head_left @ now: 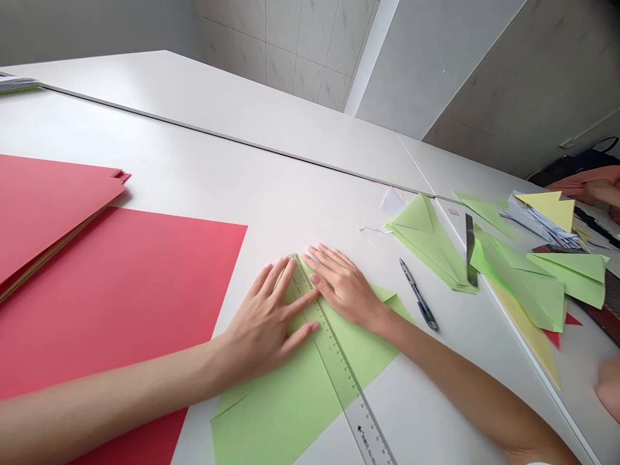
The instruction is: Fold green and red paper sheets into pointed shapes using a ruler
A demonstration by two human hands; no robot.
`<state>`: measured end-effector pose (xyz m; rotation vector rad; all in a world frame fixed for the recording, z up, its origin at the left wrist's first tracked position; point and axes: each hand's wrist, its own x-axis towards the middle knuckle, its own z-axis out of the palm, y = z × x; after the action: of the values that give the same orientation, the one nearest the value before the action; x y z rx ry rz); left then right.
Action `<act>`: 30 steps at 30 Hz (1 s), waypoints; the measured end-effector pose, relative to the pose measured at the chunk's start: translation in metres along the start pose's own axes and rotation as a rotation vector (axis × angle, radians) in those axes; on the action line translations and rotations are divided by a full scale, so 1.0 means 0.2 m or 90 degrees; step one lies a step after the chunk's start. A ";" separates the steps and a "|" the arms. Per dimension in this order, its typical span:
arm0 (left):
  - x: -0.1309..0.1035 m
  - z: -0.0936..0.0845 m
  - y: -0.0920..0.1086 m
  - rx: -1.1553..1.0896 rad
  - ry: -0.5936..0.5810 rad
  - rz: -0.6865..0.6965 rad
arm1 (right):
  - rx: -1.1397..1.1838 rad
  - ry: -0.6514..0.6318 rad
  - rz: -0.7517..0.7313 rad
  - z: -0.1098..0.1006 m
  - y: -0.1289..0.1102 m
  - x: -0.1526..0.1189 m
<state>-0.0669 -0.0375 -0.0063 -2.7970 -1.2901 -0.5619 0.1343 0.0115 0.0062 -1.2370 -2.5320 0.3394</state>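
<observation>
A clear plastic ruler (334, 349) lies slantwise across a light green folded paper (285, 394) on the white table. My left hand (271, 310) rests on the green paper with fingers spread, its fingertips touching the ruler near the far end. On the ruler's right side my right hand (343, 284) lies flat with fingers stretched out, its thumb close to the ruler's edge. Neither hand is wrapped round anything. A dark pen (419, 296) lies right of my right hand.
Large red sheets (159, 278) cover the left, beside a thicker red stack (48, 206). Folded green papers (431, 239) and a dark ruler (470, 248) sit at the right. Beyond them are a white paper pile (542, 223) and another person's arm (600, 188).
</observation>
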 end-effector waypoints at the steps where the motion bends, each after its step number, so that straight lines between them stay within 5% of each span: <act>1: 0.00 0.00 0.00 -0.003 0.001 -0.002 | -0.003 0.002 -0.003 0.00 0.00 0.00; 30: 0.02 -0.01 0.01 -0.019 -0.013 -0.007 | -0.129 -0.019 -0.010 -0.04 -0.06 0.07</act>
<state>-0.0649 -0.0364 -0.0027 -2.8281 -1.3125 -0.5598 0.1204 0.0152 0.0199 -1.2904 -2.6531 0.0988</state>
